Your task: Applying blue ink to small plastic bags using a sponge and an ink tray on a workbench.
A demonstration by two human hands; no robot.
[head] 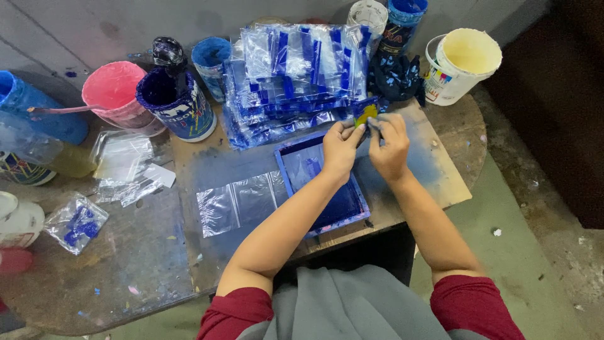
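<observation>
My left hand [340, 146] and my right hand [389, 143] meet over the far end of a small blue-framed printing screen [296, 148] on the board. Together they pinch a small blue and yellow squeegee [365, 112], the left at its near edge, the right at its side. The screen's mesh is coated with dark blue ink. Just beyond the hands lies a fanned stack of clear plastic bags with blue prints [292, 72]. To the left of the screen lie blank clear bags [242, 200] in a row.
Paint cans crowd the back: a dark blue one [179, 104] with a stirrer, a pink one [116, 91], a white bucket [459, 63]. Loose clear bags [126, 164] and a bag with blue bits [77, 221] lie at left. The round table edge [472, 145] drops off at right.
</observation>
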